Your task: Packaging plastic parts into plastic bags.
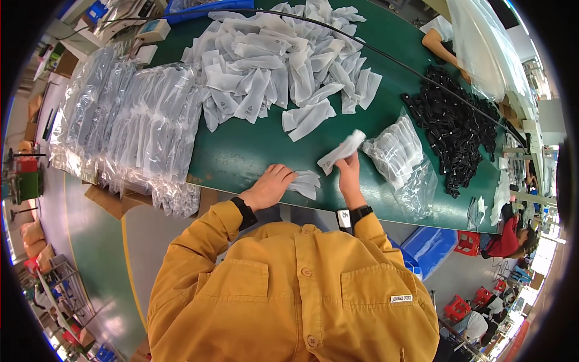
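Note:
My left hand rests at the table's near edge, fingers curled over the end of a few frosted plastic bags that fan out to its right. To the right, my right hand is closed on one frosted plastic bag, lifted and tilted above the green table. Beyond both hands spreads a large loose heap of similar frosted bags. Nearest my right hand on its other side lies a clear bag packed with white pouches. Whether the held bag contains anything is hidden.
Rows of filled clear bags cover the left end of the green table. A pile of black parts lies at the right, near another person's arm. A black cable crosses overhead. A blue bin stands at the back.

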Tool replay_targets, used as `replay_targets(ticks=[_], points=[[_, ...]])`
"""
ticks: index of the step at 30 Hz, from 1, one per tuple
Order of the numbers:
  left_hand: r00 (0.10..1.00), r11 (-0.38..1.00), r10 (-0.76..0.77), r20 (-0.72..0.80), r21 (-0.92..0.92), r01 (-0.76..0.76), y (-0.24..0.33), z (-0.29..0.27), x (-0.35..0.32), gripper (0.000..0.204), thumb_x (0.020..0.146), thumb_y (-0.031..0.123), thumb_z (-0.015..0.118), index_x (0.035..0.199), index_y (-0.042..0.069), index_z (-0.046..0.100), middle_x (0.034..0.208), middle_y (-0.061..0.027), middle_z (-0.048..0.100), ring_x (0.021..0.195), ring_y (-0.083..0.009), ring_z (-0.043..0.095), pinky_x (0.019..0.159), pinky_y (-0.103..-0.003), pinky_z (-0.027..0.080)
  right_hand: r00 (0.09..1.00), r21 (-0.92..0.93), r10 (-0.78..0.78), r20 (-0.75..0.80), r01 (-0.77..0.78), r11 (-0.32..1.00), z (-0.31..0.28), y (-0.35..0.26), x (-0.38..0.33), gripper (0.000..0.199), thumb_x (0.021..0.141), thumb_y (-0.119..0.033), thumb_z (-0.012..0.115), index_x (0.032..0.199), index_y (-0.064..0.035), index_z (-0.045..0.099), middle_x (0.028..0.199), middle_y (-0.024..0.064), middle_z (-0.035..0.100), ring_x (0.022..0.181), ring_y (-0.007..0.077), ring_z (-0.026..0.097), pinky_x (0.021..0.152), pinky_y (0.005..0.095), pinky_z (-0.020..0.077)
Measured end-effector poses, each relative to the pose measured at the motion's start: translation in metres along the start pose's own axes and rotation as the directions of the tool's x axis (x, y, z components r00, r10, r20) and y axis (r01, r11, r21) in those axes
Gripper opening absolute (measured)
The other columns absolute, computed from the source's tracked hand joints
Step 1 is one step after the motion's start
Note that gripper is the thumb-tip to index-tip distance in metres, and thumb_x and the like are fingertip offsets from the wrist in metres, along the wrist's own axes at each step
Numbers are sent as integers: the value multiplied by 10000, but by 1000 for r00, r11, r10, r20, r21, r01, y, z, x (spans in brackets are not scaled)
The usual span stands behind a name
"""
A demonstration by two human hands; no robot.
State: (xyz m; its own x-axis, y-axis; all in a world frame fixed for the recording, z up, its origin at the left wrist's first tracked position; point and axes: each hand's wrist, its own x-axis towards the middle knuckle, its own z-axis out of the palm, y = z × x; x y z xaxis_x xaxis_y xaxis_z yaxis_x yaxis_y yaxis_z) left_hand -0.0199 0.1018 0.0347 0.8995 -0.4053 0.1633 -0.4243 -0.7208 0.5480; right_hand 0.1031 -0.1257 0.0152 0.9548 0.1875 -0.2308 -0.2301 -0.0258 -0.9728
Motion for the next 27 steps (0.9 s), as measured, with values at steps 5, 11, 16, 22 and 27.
replay_targets(ticks=[5,11,16,22,27], points=[[1000,1000,16,-1,7,-16,2,0,-1,501,728,12,653,1211,15,521,1173,-135,523,1111,-316,474,981,-422,386,995,347,95,-12,-85,934,-1,-33,-14,357,849,-104,597,1194,-25,551,1008,46,629,853,143,596,793,284,468],[1000,1000,14,18,17,-14,12,-7,3,507,743,72,693,1214,14,514,1172,-131,521,1110,-316,470,992,-423,379,999,53,-52,-10,52,997,-1,-45,7,237,890,-118,589,1105,-24,620,922,49,640,865,147,599,800,280,468],[999,998,-38,-16,54,39,25,3,7,534,748,147,726,1218,16,509,1160,-120,518,1116,-307,462,995,-431,370,921,-563,-266,283,385,731,46,-52,19,237,894,-199,614,1061,-35,653,917,88,657,882,247,632,786,341,490],[999,994,-38,-6,103,39,22,19,0,531,747,159,732,1212,27,513,1155,-108,512,1120,-306,455,991,-438,361,826,-585,-322,462,557,590,53,-43,4,288,811,-245,686,1010,-40,658,1001,133,638,960,352,592,806,421,485],[998,996,-66,-10,66,67,24,17,0,514,746,143,723,1203,31,517,1171,-117,504,1152,-319,449,1040,-454,338,869,-739,-110,482,471,482,23,-32,-5,277,755,-216,722,953,-41,640,992,130,600,981,336,575,812,430,483]])
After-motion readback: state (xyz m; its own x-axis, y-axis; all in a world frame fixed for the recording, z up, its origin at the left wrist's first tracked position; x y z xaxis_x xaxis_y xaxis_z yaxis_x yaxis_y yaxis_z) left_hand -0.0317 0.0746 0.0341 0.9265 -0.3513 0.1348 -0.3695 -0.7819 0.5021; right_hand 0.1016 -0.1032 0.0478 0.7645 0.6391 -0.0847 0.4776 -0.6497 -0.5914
